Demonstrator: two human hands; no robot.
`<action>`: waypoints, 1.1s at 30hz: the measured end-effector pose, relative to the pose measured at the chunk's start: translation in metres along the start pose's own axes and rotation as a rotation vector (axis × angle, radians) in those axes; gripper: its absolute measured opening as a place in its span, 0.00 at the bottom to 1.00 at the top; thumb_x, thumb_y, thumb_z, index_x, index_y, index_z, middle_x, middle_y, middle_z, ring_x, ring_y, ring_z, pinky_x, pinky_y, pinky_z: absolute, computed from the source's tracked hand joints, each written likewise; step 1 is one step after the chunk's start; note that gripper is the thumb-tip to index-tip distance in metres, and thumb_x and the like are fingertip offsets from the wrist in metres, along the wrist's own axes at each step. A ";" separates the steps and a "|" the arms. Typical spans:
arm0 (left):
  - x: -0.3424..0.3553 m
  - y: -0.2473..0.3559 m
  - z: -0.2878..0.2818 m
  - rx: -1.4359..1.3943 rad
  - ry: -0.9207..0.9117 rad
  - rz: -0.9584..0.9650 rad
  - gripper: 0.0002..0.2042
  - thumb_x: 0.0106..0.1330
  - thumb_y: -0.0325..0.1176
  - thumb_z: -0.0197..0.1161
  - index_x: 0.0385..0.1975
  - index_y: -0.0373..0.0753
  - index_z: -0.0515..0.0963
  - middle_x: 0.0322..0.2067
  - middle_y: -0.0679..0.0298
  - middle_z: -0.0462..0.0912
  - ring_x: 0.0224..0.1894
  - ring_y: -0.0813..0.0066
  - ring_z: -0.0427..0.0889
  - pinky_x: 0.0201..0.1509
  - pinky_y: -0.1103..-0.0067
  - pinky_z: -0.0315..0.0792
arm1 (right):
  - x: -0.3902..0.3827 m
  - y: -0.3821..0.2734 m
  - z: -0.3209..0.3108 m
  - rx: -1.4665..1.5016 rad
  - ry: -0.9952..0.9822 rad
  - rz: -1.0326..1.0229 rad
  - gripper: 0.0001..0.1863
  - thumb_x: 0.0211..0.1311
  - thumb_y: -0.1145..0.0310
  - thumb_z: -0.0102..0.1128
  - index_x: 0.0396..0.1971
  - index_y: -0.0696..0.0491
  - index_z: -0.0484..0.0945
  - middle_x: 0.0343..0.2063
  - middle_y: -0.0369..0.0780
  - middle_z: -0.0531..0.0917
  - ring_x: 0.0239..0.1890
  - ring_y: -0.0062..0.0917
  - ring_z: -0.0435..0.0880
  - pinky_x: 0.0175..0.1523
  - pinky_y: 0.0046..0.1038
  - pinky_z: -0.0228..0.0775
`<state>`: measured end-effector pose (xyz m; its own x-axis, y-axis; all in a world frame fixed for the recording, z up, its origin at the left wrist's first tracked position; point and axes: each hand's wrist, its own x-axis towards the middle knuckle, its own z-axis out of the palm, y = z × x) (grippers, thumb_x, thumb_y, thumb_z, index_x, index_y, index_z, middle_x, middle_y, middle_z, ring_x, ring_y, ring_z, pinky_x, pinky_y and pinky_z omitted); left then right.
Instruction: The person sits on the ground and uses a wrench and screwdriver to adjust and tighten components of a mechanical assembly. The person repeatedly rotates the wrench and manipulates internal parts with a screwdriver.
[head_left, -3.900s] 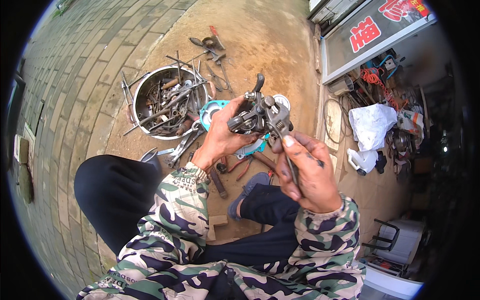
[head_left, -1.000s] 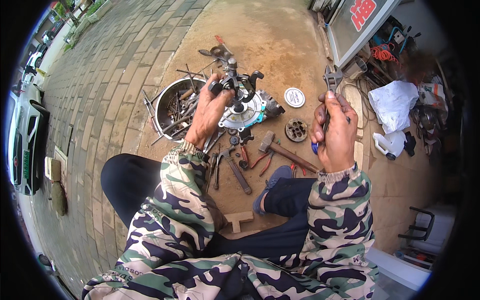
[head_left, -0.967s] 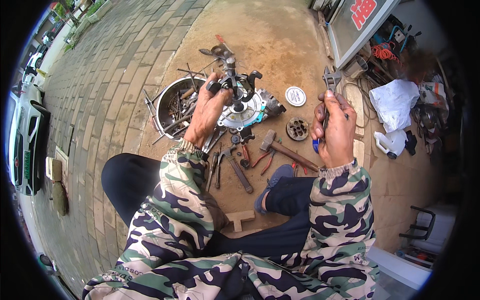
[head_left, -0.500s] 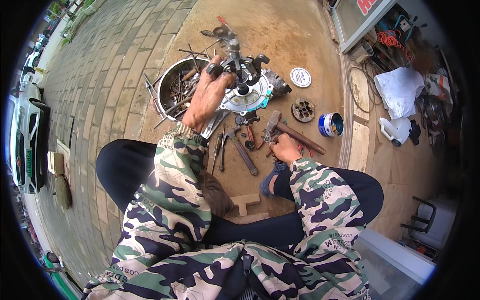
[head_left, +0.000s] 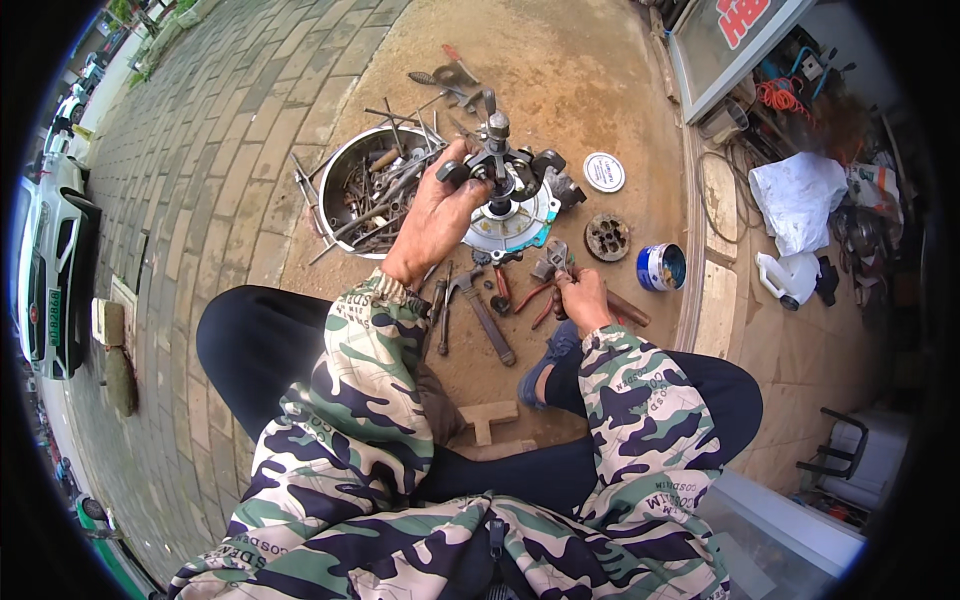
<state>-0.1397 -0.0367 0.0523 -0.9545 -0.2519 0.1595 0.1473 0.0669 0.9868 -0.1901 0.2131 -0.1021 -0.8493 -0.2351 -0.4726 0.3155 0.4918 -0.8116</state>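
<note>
My left hand (head_left: 432, 228) is closed around a dark gear puller (head_left: 497, 150), a jawed tool with a central screw. The puller stands over the round silver metal housing (head_left: 505, 235), with a shaft at its middle. Lower right, my right hand (head_left: 586, 302) grips an adjustable wrench (head_left: 550, 262), its jaws pointing up and to the left. Partly hidden under that hand is a thick wooden handle (head_left: 628, 311). Between my hands on the ground lie a hammer (head_left: 485, 320) and red-handled pliers (head_left: 540, 305).
A metal basin (head_left: 330, 215) full of tools and bars stands left of the housing. To the right are a white round lid (head_left: 603, 172), a round part with holes (head_left: 606, 238) and a blue tin (head_left: 661, 268). A wooden block (head_left: 488, 415) lies between my legs.
My right hand has moved slightly up and right, the wrench showing more plainly. My left hand and the puller appear lower and further right; the whole view has shifted a little.
</note>
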 end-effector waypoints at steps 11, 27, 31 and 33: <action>0.002 -0.003 0.003 -0.017 -0.027 0.001 0.12 0.66 0.29 0.58 0.48 0.37 0.73 0.34 0.72 0.74 0.37 0.83 0.69 0.45 0.82 0.66 | 0.007 0.053 0.032 -0.184 -0.100 0.180 0.14 0.64 0.65 0.65 0.36 0.63 0.86 0.27 0.51 0.87 0.26 0.40 0.89 0.33 0.39 0.80; -0.002 -0.002 0.005 -0.101 0.079 -0.052 0.13 0.66 0.31 0.63 0.48 0.34 0.75 0.36 0.67 0.81 0.36 0.83 0.76 0.42 0.82 0.71 | 0.039 0.076 0.046 -0.333 0.146 -0.078 0.11 0.63 0.65 0.65 0.36 0.58 0.87 0.28 0.48 0.88 0.28 0.34 0.88 0.38 0.36 0.80; -0.001 0.003 0.004 -0.018 0.077 -0.059 0.14 0.65 0.34 0.64 0.47 0.35 0.76 0.34 0.69 0.80 0.35 0.84 0.75 0.40 0.82 0.71 | 0.059 0.097 0.007 0.071 0.310 0.219 0.08 0.67 0.71 0.61 0.39 0.60 0.82 0.21 0.38 0.83 0.18 0.21 0.82 0.21 0.24 0.70; -0.004 0.005 0.004 0.010 0.107 -0.061 0.15 0.65 0.36 0.65 0.47 0.35 0.76 0.34 0.68 0.80 0.35 0.84 0.75 0.40 0.82 0.71 | 0.061 0.125 0.015 -0.084 0.266 0.258 0.16 0.58 0.61 0.65 0.27 0.62 0.85 0.24 0.51 0.87 0.31 0.42 0.90 0.42 0.39 0.80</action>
<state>-0.1360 -0.0312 0.0569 -0.9285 -0.3570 0.1020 0.0870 0.0578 0.9945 -0.1957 0.2474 -0.2378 -0.8301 0.1257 -0.5433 0.5069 0.5760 -0.6413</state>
